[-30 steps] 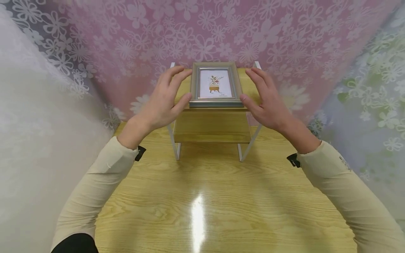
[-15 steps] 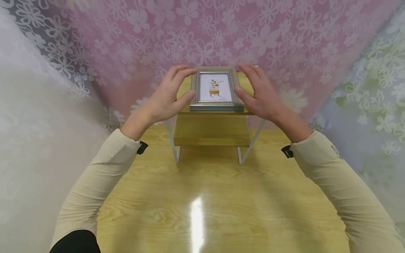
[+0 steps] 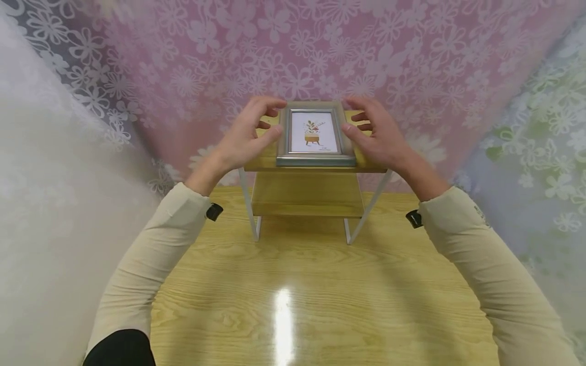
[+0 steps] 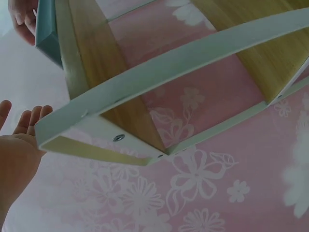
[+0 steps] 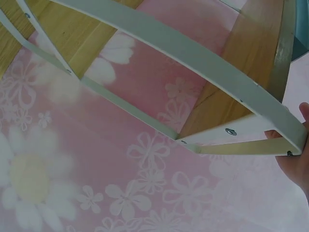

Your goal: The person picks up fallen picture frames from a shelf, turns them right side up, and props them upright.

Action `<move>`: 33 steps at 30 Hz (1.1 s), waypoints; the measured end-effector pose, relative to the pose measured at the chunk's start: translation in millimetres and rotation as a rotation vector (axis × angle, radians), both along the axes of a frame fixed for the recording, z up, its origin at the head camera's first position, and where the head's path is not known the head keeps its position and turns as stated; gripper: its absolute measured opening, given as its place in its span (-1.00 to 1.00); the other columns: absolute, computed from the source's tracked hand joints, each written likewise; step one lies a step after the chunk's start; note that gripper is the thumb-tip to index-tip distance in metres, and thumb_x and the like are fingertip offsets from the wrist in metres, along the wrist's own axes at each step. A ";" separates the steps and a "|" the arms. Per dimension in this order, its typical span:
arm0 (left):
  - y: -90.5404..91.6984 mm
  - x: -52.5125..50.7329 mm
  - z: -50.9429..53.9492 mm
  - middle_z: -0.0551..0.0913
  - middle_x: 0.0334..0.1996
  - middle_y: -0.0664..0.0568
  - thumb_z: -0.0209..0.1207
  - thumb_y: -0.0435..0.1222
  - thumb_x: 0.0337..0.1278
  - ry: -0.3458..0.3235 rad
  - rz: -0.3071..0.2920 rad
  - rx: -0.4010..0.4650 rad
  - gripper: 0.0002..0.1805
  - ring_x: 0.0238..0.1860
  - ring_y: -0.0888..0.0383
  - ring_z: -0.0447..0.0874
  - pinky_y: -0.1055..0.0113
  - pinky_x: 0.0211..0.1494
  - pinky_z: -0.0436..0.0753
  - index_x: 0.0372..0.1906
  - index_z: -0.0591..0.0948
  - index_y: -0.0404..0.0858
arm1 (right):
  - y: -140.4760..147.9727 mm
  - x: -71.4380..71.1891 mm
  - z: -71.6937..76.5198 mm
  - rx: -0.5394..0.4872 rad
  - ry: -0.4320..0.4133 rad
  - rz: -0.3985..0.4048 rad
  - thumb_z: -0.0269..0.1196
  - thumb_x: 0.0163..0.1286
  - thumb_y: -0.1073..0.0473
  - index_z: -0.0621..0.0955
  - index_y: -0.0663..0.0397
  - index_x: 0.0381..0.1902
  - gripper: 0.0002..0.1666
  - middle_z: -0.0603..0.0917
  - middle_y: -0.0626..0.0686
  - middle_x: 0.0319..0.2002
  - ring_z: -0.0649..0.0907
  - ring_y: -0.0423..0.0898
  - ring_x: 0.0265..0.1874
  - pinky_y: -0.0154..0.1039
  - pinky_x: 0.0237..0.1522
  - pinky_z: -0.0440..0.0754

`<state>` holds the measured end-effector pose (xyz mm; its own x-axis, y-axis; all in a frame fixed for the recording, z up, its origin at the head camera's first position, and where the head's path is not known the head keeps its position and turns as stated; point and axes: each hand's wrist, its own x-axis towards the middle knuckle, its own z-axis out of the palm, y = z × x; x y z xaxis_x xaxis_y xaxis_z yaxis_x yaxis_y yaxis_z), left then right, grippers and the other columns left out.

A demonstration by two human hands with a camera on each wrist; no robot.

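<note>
A silver-grey picture frame (image 3: 285, 133) with a print of a potted plant lies face up on the wooden top (image 3: 262, 160) of a small side table. My left hand (image 3: 249, 131) hovers at its left side, thumb and fingers bent loosely toward the border. Mirroring it, my right hand (image 3: 379, 133) is at the right side, thumb tip at the edge. Contact with the frame cannot be made out. In the left wrist view the left hand (image 4: 21, 152) has its fingers spread beside the white metal leg (image 4: 159, 72); the right hand (image 5: 293, 162) is partly behind the leg in the right wrist view.
Below the top sits a lower wooden shelf (image 3: 306, 195). The table stands on a light wood-look floor (image 3: 229, 284). Close behind it hangs a pink floral curtain (image 3: 297, 51), with pale floral sheets (image 3: 540, 168) on both sides.
Both hands have closed in slightly on the picture frame from either side, their fingers bending more. Frame and table appear a little lower in the head view.
</note>
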<state>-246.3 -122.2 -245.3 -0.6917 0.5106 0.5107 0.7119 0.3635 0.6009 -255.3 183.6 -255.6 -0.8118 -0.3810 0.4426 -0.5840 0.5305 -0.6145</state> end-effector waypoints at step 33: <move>12.0 -9.9 -11.6 0.31 0.39 -0.07 0.07 -0.35 0.36 -0.268 0.094 -0.049 -0.44 0.19 -0.02 0.48 0.11 0.20 0.54 0.42 0.31 -0.28 | -1.5 2.1 5.0 0.223 -0.247 -0.139 0.14 0.45 -0.03 0.20 -0.08 0.55 -0.22 0.43 0.20 0.35 0.62 0.06 -0.21 -0.14 -0.21 0.51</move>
